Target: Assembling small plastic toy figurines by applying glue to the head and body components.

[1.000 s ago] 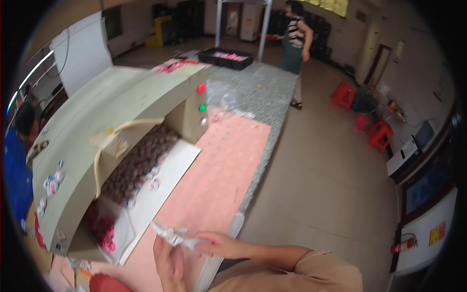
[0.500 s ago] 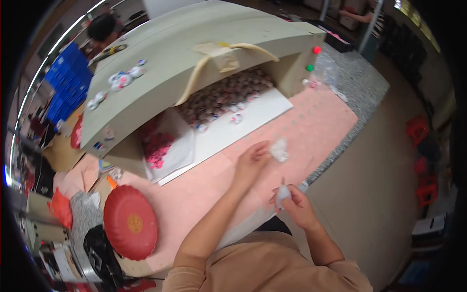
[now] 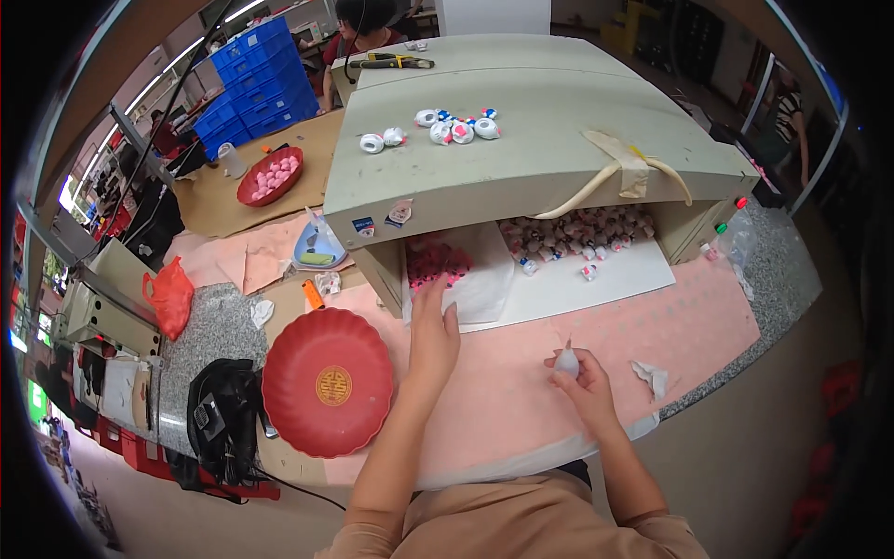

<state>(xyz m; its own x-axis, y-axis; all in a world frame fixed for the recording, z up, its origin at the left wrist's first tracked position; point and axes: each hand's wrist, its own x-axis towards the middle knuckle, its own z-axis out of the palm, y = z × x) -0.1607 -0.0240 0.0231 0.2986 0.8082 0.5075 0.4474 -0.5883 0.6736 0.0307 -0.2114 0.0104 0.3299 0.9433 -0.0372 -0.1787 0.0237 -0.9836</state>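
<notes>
At the near side of a pink sheet (image 3: 521, 424), a right hand (image 3: 587, 380) pinches a small pale bottle (image 3: 567, 362) between thumb and curled fingers. The bottle's long axis runs roughly near to far, its thin reddish tip (image 3: 569, 344) pointing far. It looks light, soft-walled and perhaps slick, best gripped around the belly, clear of the fragile-looking tip. A red bowl (image 3: 321, 345) lies left. Farther in, a left hand (image 3: 435, 335), fingers extended, thumb apart, nears pink pieces (image 3: 449, 258); whether it touches any is unclear. White pieces (image 3: 601, 231) crowd the right under a hood (image 3: 540, 84).
</notes>
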